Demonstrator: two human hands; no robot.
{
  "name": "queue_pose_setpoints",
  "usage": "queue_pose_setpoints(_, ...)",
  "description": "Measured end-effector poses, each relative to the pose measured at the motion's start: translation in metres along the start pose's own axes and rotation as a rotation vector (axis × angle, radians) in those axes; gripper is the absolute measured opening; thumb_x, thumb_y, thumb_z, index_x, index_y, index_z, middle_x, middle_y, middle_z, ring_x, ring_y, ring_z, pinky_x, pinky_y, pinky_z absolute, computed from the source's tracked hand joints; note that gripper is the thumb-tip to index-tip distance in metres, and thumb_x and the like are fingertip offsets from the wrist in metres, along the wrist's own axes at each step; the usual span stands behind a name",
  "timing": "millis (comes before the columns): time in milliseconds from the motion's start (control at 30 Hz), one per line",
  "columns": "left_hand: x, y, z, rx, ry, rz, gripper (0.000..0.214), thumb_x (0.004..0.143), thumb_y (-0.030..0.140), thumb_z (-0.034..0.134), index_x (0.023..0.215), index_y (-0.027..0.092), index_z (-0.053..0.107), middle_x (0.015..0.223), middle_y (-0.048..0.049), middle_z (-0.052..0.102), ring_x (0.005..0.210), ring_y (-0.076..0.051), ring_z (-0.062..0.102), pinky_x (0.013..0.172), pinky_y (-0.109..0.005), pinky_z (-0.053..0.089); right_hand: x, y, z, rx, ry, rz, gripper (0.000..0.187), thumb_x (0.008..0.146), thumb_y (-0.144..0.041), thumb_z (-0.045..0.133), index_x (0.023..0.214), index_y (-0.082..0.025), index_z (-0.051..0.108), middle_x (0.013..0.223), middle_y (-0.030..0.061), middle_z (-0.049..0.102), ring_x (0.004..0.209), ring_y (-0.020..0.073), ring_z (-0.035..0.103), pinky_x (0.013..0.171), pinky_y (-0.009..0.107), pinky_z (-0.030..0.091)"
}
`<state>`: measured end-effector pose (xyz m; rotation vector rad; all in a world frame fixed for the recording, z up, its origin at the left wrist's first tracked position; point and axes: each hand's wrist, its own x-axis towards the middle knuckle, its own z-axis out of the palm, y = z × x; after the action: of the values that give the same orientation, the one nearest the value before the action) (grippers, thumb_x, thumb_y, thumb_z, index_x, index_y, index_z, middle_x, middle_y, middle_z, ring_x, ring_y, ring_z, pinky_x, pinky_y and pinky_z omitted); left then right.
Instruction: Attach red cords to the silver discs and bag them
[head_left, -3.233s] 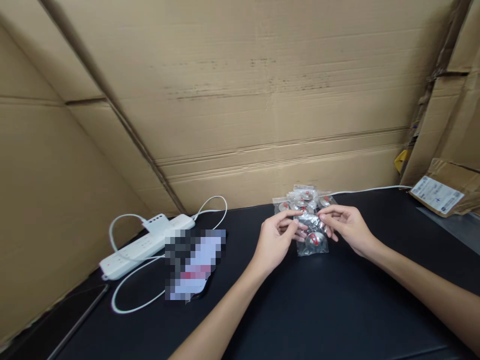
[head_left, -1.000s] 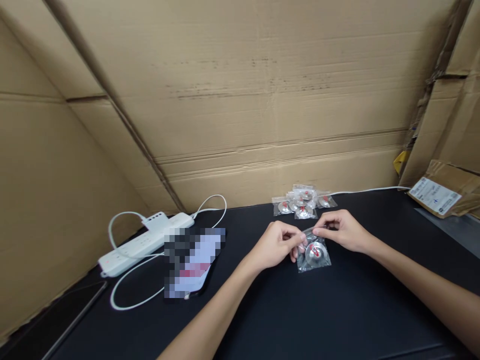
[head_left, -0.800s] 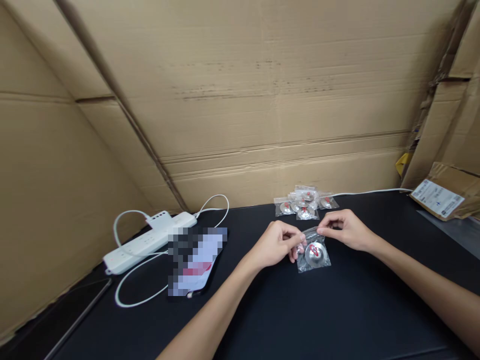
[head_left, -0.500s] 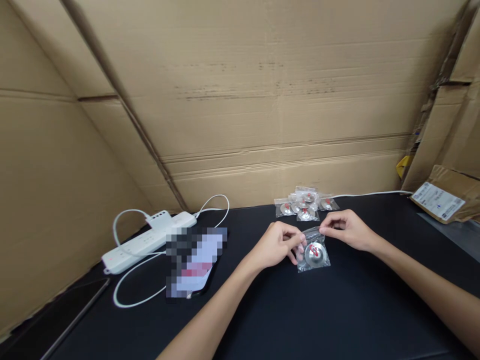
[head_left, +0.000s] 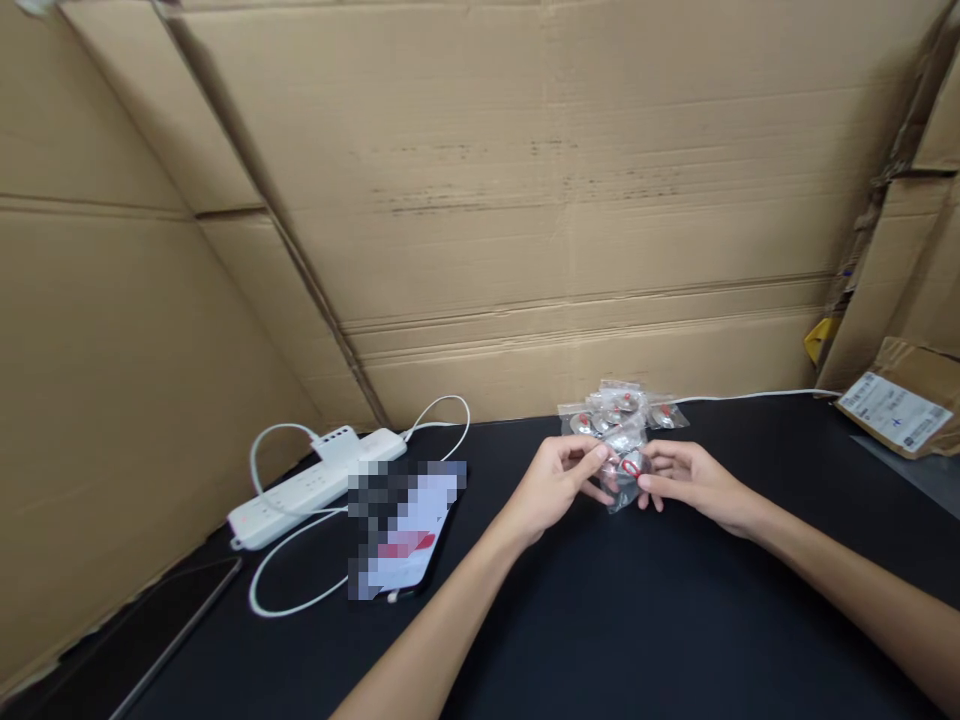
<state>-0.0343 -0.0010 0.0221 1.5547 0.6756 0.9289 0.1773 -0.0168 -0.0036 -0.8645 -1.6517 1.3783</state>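
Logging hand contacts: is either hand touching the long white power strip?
No: left hand and right hand hold a clear plastic bag, apart from the power strip.

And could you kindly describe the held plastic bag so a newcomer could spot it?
On the black table, right of the white power strip, find the clear bags by the cardboard wall. Nearer the camera is the held plastic bag, showing silver and a red loop; it alone is between the left hand and right hand.

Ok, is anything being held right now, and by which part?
Yes, a clear plastic bag with a metal disc inside: the left hand pinches its left side, the right hand its right, beside the disc.
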Motion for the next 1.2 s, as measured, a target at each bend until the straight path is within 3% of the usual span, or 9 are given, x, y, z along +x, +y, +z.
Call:
queue_pose_setpoints(167,0.001,-0.003,0.002,-0.025,0.032,-0.06,0.041,0.085,0.046,0.061,0.109,0.014,0.056,0.083,-0.0068,0.063,0.07,-0.017,0.065,0.062,-0.034,0.057,0.001,-0.004,-0.008,0.053,0.139,0.04,0.029,0.077,-0.04,0.073,0.086,-0.014,0.063,0.065,0.0015,0.062,0.056,0.0113,0.057,0.053,0.025,0.046)
queue_pose_setpoints(333,0.002,-0.01,0.002,0.023,0.047,-0.159,0.047,0.084,0.05,0.06,0.114,0.014,0.053,0.087,-0.0086,0.063,0.068,-0.018,0.065,0.06,-0.033,0.055,0.003,-0.004,-0.061,0.073,0.496,-0.013,0.038,0.067,-0.044,0.079,0.085,-0.014,0.064,0.065,0.002,0.061,0.055,0.0121,0.056,0.05,0.024,0.046)
queue_pose_setpoints(433,0.003,-0.013,0.002,0.066,0.042,-0.183,0.046,0.084,0.051,0.06,0.11,0.013,0.055,0.084,-0.0087,0.064,0.066,-0.017,0.065,0.06,-0.032,0.054,-0.001,0.003,-0.103,-0.087,0.78,-0.004,0.042,0.061,-0.05,0.079,0.075,-0.014,0.063,0.058,0.001,0.057,0.045,0.0094,0.047,0.039,0.022,0.036)
queue_pose_setpoints(500,0.003,-0.014,0.002,0.084,0.04,-0.193,0.044,0.084,0.051,0.059,0.106,0.013,0.056,0.082,-0.0085,0.065,0.065,-0.017,0.065,0.061,-0.032,0.054,-0.007,0.012,-0.129,-0.232,0.864,0.067,0.04,0.062,-0.052,0.076,0.067,-0.015,0.061,0.061,0.0041,0.06,0.042,0.0089,0.044,0.037,0.022,0.03)
queue_pose_setpoints(633,0.002,-0.014,0.003,0.115,0.031,-0.203,0.041,0.084,0.05,0.059,0.099,0.012,0.059,0.08,-0.0082,0.065,0.065,-0.017,0.065,0.063,-0.032,0.053,-0.016,0.031,-0.165,-0.787,0.968,0.311,0.028,0.069,-0.044,0.068,0.065,-0.016,0.067,0.064,0.0101,0.066,0.058,0.0215,0.061,0.049,0.029,0.04)
queue_pose_setpoints(800,0.002,-0.015,0.003,0.142,0.034,-0.209,0.038,0.085,0.048,0.059,0.095,0.012,0.06,0.078,-0.0079,0.066,0.065,-0.016,0.064,0.064,-0.032,0.053,-0.019,0.042,-0.178,-1.156,0.941,0.448,0.034,0.075,-0.042,0.06,0.093,-0.016,0.073,0.091,0.0146,0.072,0.09,0.0331,0.066,0.07,0.036,0.047)
queue_pose_setpoints(967,0.002,-0.016,0.003,0.165,0.029,-0.204,0.036,0.086,0.047,0.057,0.092,0.012,0.06,0.078,-0.0082,0.066,0.064,-0.016,0.064,0.064,-0.031,0.052,-0.015,0.037,-0.158,-1.363,0.943,0.343,0.053,0.082,-0.05,0.051,0.114,-0.01,0.065,0.113,0.0236,0.059,0.101,0.0355,0.062,0.082,0.042,0.049)
queue_pose_setpoints(1100,0.002,-0.019,0.002,0.186,0.025,-0.188,0.036,0.086,0.048,0.057,0.091,0.012,0.061,0.077,-0.0077,0.066,0.062,-0.015,0.063,0.062,-0.031,0.052,-0.001,0.041,-0.12,-1.41,0.662,0.017,0.059,0.087,-0.048,0.047,0.131,-0.009,0.051,0.133,0.0236,0.05,0.125,0.0351,0.047,0.103,0.045,0.039)
queue_pose_setpoints(1200,0.003,-0.021,0.002,0.191,0.024,-0.183,0.036,0.086,0.048,0.057,0.09,0.013,0.062,0.077,-0.0071,0.066,0.062,-0.015,0.063,0.062,-0.03,0.051,0.009,0.047,-0.093,-1.349,0.384,-0.093,0.064,0.092,-0.052,0.041,0.143,-0.014,0.038,0.151,0.0188,0.032,0.138,0.0337,0.032,0.109,0.048,0.033)
